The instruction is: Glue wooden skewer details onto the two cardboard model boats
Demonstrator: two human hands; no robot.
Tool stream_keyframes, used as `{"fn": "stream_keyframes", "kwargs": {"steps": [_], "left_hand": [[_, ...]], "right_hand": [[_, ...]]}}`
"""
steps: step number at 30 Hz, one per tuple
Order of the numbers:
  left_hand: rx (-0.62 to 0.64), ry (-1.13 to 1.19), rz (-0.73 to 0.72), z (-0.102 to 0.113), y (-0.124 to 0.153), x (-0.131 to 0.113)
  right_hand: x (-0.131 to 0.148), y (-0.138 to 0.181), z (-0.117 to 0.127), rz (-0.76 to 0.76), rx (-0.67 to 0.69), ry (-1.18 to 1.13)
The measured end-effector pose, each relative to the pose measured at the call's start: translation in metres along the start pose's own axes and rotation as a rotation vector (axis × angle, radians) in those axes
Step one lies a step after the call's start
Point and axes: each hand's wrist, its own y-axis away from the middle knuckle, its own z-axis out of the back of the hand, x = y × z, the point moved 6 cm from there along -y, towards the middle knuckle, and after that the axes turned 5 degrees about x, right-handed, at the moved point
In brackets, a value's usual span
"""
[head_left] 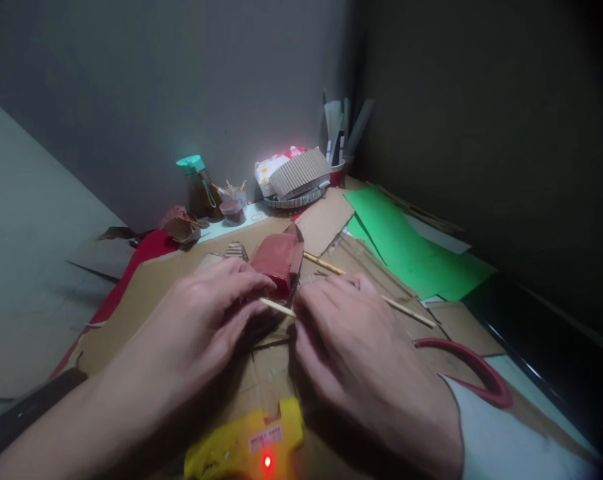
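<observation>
My left hand [201, 320] and my right hand [356, 347] lie close together over brown cardboard sheets [146, 287]. Both pinch a thin wooden stick [277, 307] between their fingertips, the left at its left end, the right at its right end. Just beyond the fingers stands a small red-painted cardboard house [280, 261]. A second, longer wooden stick [371, 288] lies slanted past my right hand. A yellow glue gun [244, 445] with a lit red lamp lies nearest to me, between my wrists.
Green paper [406, 247] covers the right side, with red-handled scissors [474, 373] near my right wrist. At the back stand a teal-capped bottle [197, 183], small cups, a corrugated cardboard roll [298, 172] and a cup of tools [338, 143]. Grey walls enclose the corner.
</observation>
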Motion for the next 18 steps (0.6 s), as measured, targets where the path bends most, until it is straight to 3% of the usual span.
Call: {"fn": "stream_keyframes", "kwargs": {"steps": [13, 18], "left_hand": [[-0.025, 0.024, -0.005, -0.004, -0.001, -0.001], [-0.138, 0.026, -0.003, 0.009, 0.004, -0.004]], "right_hand": [[-0.001, -0.002, 0.0, 0.002, 0.005, 0.001], [-0.002, -0.002, 0.0, -0.008, 0.016, 0.004]]}}
